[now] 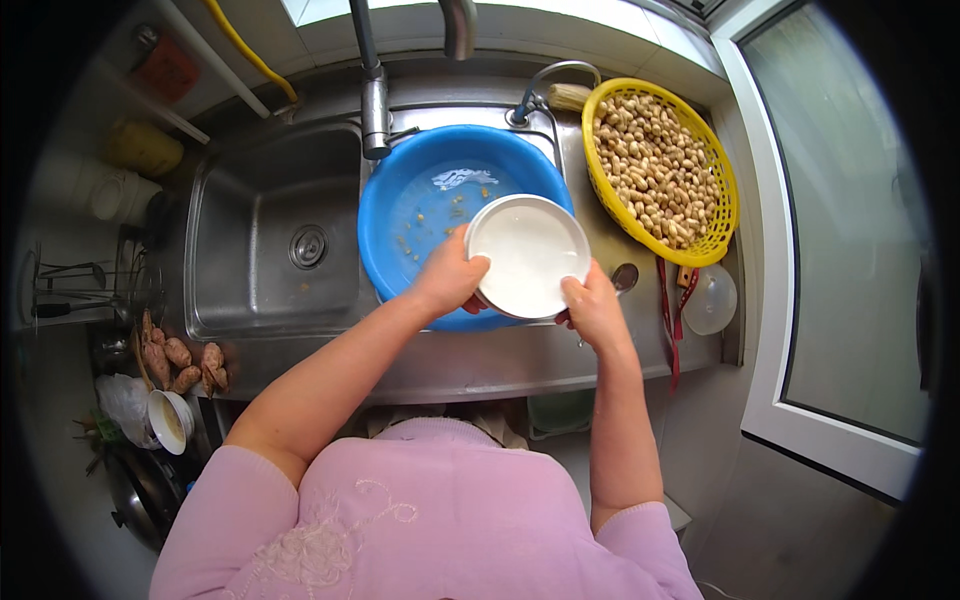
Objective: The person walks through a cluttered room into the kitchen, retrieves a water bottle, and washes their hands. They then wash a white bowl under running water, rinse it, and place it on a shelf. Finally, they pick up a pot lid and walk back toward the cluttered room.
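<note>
Both of my hands grip a round white bowl (529,255) by its sides, and its pale inner face is turned up toward me. On its left side is my left hand (451,276), thumb over the rim; my right hand (592,300) grasps the lower right side. The bowl is held above the right front part of a blue plastic basin (375,225), hiding some of its rim. Water (442,199) lies in the basin, with small yellowish bits in it. What lies under the bowl is hidden.
Left of the basin is a stainless steel sink (262,225) below a faucet (375,112). A yellow plastic basket (600,180) of peanuts (656,172) stands at right. Nearby are a metal spoon (625,277) and red ribbon (671,330). Sweet potatoes (178,352) and a white bowl (171,421) sit at left.
</note>
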Demonstrator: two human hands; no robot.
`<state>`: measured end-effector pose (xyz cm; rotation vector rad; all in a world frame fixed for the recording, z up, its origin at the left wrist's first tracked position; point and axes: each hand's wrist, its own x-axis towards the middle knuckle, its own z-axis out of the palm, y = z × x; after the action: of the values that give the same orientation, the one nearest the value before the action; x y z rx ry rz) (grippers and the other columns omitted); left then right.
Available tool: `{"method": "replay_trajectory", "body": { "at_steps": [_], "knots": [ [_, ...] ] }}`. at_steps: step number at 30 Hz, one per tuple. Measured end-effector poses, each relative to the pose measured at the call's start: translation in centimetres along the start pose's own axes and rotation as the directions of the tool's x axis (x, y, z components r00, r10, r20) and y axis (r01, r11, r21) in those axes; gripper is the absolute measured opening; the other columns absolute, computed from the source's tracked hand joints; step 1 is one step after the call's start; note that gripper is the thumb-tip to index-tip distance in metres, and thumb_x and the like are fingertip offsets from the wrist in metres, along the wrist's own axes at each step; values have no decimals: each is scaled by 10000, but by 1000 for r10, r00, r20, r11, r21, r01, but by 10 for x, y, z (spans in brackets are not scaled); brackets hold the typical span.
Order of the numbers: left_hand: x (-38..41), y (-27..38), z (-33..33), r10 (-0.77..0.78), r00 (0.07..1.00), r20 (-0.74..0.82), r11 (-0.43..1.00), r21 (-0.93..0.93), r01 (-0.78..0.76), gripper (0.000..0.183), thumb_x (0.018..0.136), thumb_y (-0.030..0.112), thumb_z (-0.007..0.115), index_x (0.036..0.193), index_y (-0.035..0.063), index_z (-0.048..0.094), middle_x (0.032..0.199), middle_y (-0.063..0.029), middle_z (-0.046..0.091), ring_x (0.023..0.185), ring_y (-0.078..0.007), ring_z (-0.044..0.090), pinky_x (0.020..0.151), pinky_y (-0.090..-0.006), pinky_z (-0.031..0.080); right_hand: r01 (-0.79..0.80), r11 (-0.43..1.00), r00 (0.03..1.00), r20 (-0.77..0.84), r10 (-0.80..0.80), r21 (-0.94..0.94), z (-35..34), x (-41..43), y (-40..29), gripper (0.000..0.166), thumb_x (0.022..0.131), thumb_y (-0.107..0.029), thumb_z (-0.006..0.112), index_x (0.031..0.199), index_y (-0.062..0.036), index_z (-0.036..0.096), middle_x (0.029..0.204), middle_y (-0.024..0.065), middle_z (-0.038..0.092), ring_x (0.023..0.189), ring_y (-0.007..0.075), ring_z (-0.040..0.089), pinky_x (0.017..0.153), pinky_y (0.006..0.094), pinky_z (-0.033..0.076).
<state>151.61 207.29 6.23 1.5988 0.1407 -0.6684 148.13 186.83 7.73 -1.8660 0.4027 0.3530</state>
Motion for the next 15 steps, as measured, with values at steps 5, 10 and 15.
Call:
{"method": "replay_trajectory", "body": {
  "at_steps": [5,10,15],
  "knots": [
    [38,-40,-38,21,992,-123,995,95,-9,568,797,27,410,1355,7,305,1028,-206,599,746,-294,655,575,-350,543,-24,991,995,94,37,-134,39,59,19,365,819,-94,441,1136,83,469,825,209,647,545,254,638,499,350,500],
    [81,-103,-61,107,960,-260,992,90,-86,560,765,16,446,1318,-42,375,1221,-267,536,1162,-380,520,998,-389,405,-77,948,992,71,104,-309,79,107,31,408,795,-85,437,1171,71,464,859,267,654,669,334,668,658,404,523],
    [99,-124,-69,25,968,-249,1000,-1,-26,565,762,-12,437,1320,-47,357,1233,-244,520,1135,-341,536,955,-365,418,-55,847,996,24,80,-529,92,130,46,397,789,-118,473,1143,54,532,953,278,650,930,384,638,863,440,479]
  ]
}}
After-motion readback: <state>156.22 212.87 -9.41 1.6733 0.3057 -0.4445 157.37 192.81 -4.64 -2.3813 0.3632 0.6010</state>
